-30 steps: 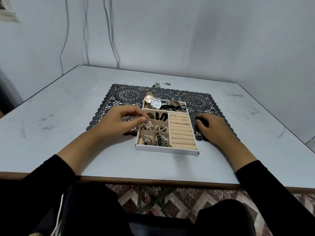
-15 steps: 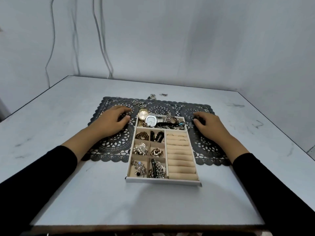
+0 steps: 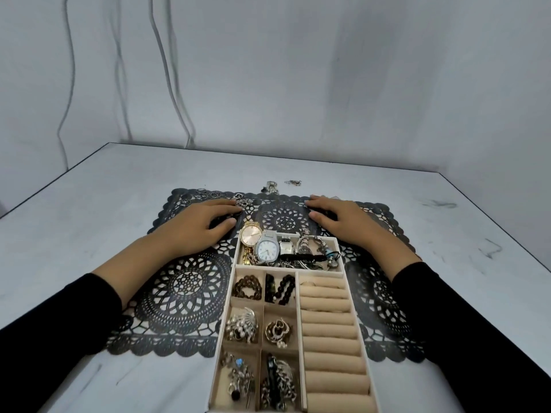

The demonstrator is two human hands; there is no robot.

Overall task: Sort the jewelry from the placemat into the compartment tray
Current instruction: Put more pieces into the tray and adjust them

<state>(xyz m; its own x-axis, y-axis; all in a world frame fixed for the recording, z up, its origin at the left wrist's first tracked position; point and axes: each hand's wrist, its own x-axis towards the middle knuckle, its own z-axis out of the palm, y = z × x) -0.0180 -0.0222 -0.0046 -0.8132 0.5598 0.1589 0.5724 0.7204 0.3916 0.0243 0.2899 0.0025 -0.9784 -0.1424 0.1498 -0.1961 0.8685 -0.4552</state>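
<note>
rings [image 3: 208, 195]: loose on placemat [image 3: 185, 296], just beyond left hand [image 3: 196, 226] fingertips; likely next pickup.
left hand: flat, reaching, grasping nothing.
right hand [image 3: 343, 219]: relaxed on placemat, empty, perhaps steadying it.
tray [image 3: 343, 274]: between both wrists, nearly filled.

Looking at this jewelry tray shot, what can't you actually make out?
All in the head view.
Near end of the compartment tray: cut off by the frame's bottom edge.
Under the left hand: its own fingers hide whether it holds a piece.
Under the right hand: likewise hidden, fingers down on the placemat.
Two small pieces on the table beyond the placemat: too small to identify.
</note>
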